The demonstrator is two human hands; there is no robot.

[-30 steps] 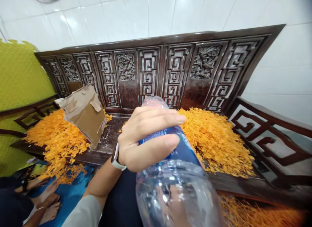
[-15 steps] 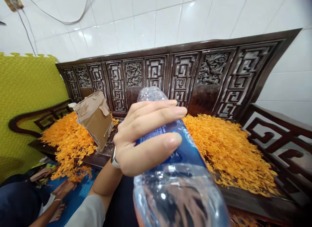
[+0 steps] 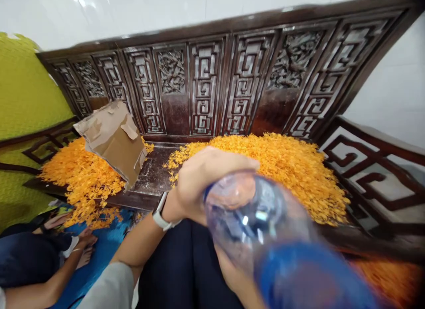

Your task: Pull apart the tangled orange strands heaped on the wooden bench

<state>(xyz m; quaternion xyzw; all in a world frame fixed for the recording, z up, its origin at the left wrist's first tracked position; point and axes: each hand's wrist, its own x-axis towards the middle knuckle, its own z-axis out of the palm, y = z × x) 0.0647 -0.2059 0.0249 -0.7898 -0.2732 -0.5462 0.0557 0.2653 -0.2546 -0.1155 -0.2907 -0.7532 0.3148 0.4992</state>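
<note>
My left hand [image 3: 201, 178], with a white-banded watch [image 3: 161, 214] at its wrist, is closed around a large clear plastic bottle [image 3: 249, 220]. The bottle lies tilted toward the camera, and its near end shows a blurred round blue part [image 3: 295, 273]. Part of my right hand [image 3: 232, 273] shows against the underside of the bottle; its fingers are mostly hidden behind the plastic. The bottle's label is not readable here. Beyond the bottle, a heap of small orange plastic-looking pieces [image 3: 292, 180] covers the right of a dark carved wooden bench [image 3: 175, 118].
At the left, a torn cardboard piece [image 3: 116, 140] stands in a second orange heap [image 3: 83, 180], which spills over the seat edge. Another person's hands [image 3: 84, 240] are beside a blue mat [image 3: 106, 242]. A yellow foam mat [image 3: 26, 92] stands behind the left armrest.
The bottle has swung lower and to the right, with its blue round part now near the camera. My left hand has turned with it, and the view has tipped downward.
</note>
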